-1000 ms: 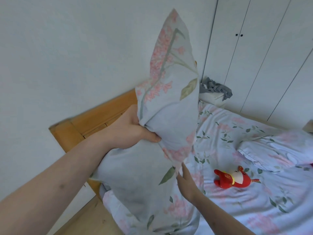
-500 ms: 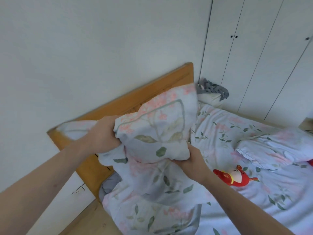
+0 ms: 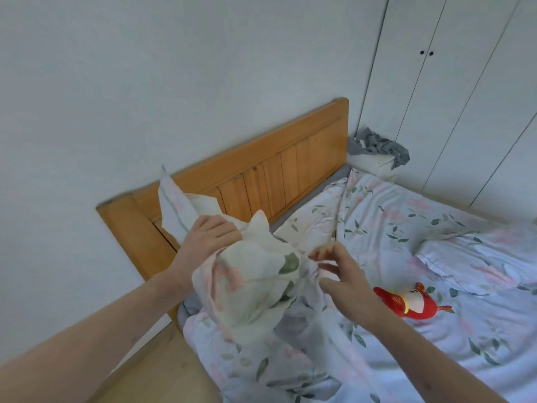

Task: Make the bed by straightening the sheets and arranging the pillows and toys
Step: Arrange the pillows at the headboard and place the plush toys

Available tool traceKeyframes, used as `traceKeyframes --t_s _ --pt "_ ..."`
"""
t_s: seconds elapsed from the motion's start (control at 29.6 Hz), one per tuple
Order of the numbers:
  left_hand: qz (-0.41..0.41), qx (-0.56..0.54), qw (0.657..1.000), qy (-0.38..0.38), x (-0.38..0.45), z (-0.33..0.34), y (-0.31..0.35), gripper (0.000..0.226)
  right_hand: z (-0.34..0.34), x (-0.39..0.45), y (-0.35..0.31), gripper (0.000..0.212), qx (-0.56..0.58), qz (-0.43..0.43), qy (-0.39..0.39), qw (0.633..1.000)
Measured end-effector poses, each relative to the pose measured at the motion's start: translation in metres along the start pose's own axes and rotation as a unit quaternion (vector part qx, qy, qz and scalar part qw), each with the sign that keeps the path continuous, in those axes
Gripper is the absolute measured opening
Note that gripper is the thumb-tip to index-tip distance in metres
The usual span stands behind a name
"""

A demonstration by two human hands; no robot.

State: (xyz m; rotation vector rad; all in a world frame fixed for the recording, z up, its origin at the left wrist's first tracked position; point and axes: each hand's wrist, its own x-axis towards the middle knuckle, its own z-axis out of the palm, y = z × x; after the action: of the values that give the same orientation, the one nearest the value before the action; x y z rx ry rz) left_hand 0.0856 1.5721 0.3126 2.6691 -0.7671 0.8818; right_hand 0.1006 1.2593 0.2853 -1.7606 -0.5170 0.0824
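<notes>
In the head view the soft, crumpled floral pillow (image 3: pixel 255 286) hangs above the bed's near corner, the left hand (image 3: pixel 207 238) clenched on its top, while the right hand (image 3: pixel 345 282), fingers spread open, touches its right side.

Soft, even daylight fills the room, leaving only faint shadows. The crumpled floral fabric (image 3: pixel 250 274) and the left hand (image 3: pixel 207 238) gripping it are motion-blurred. Wide-angle distortion bows the tall white wardrobe doors (image 3: pixel 453 82) near the frame's edge.
</notes>
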Motion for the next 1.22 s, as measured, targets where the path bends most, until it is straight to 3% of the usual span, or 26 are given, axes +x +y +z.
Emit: traceKeyframes --t_s 0.07,0.14,0.27,0.37,0.41,0.47,0.54,0.64,0.71,0.78,0.81,0.88,0.95,1.01,1.11,1.15,1.22 --pt "0.057 0.048 0.997 0.001 0.008 -0.002 0.009 0.018 -0.007 0.011 -0.008 0.046 0.016 0.011 0.083 0.996" --pt "0.098 0.052 0.994 0.006 0.013 -0.001 0.019 0.020 0.003 0.024 -0.016 0.048 0.045 0.015 0.093 0.995" --pt "0.134 0.057 0.988 0.042 0.026 -0.012 0.028 0.025 0.052 0.039 0.008 0.042 0.102 0.129 0.010 0.986" --pt "0.128 0.043 0.987 0.084 0.041 -0.027 0.029 0.028 0.083 0.014 0.064 0.038 -0.029 0.250 -0.144 0.957" --pt "0.133 0.047 0.987 0.083 0.042 -0.032 0.027 0.029 0.088 0.007 0.079 0.039 -0.055 0.268 -0.141 0.951" --pt "0.134 0.048 0.988 0.067 0.037 -0.035 0.021 0.028 0.087 0.002 0.093 0.035 0.000 0.252 -0.071 0.965" --pt "0.097 0.040 0.994 0.044 0.027 -0.034 0.011 0.022 0.076 0.014 0.090 0.031 0.027 0.195 0.021 0.980" --pt "-0.005 0.012 0.999 0.043 0.019 -0.028 0.000 0.009 0.052 0.034 0.052 0.032 0.079 0.138 0.168 0.973" --pt "-0.116 -0.086 0.988 0.059 0.019 -0.024 -0.002 0.018 0.044 0.038 0.027 0.034 0.147 0.079 0.157 0.973" --pt "-0.221 -0.133 0.964 0.067 0.025 -0.021 0.000 0.015 0.049 0.036 0.019 0.037 0.124 0.054 0.085 0.987" --pt "-0.253 -0.105 0.959 0.067 0.032 -0.022 0.002 0.023 0.053 0.034 0.023 0.036 0.089 0.060 0.046 0.993" --pt "-0.266 -0.063 0.961 0.039 0.046 -0.028 0.005 0.021 0.055 0.031 0.044 0.049 0.015 0.091 0.001 0.996" --pt "-0.270 -0.047 0.960 -0.050 0.063 -0.036 0.013 0.024 0.043 0.028 0.063 0.075 -0.063 0.149 0.001 0.987" --pt "-0.354 -0.072 0.925 -0.119 0.073 -0.040 0.010 0.030 0.027 0.025 0.073 0.061 -0.118 0.165 0.064 0.977" --pt "-0.531 -0.164 0.818 -0.151 0.073 -0.045 0.006 0.025 0.022 0.014 0.050 0.041 -0.066 0.081 0.220 0.970" --pt "-0.567 -0.211 0.782 -0.151 0.074 -0.045 0.008 0.021 0.025 0.008 0.034 0.040 -0.048 0.046 0.240 0.968" --pt "-0.610 -0.309 0.716 -0.138 0.074 -0.045 0.015 0.020 0.048 0.000 0.011 0.043 -0.047 -0.022 0.208 0.977"
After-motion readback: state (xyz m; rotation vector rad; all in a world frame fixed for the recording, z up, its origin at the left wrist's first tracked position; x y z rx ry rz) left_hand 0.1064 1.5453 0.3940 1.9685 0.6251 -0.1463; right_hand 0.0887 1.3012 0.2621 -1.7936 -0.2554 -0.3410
